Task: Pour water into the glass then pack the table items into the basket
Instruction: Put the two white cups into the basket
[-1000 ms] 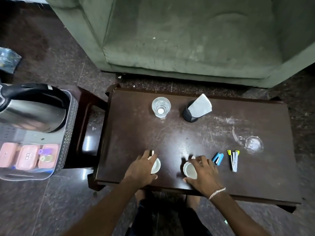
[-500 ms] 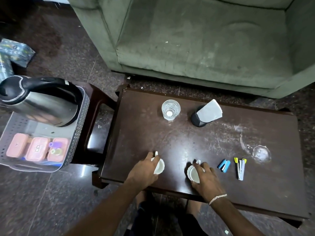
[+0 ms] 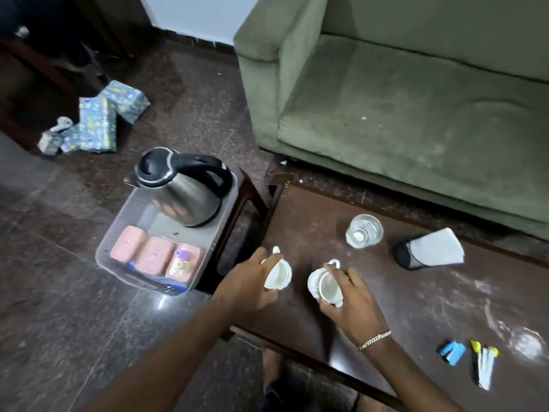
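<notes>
My left hand (image 3: 249,285) grips a white cup (image 3: 279,275), tilted and lifted off the dark wooden table (image 3: 416,295) near its left edge. My right hand (image 3: 350,301) holds a second white cup (image 3: 325,282), tipped on its side above the table. A glass (image 3: 364,231) with water stands further back. The grey basket (image 3: 118,233) sits on a stool to the left, holding a steel kettle (image 3: 181,188) and three pink boxes (image 3: 154,257). A blue stapler (image 3: 451,352) and a bundle of pens (image 3: 484,364) lie at the right front.
A black holder with a white napkin (image 3: 427,251) stands right of the glass. A green sofa (image 3: 416,99) runs behind the table. Wrapped parcels (image 3: 98,123) lie on the floor at the left. A wet smear (image 3: 525,343) marks the table's right side.
Both hands have lifted their cups off the table and tilted them. The view has swung left, bringing the basket and kettle nearer the middle.
</notes>
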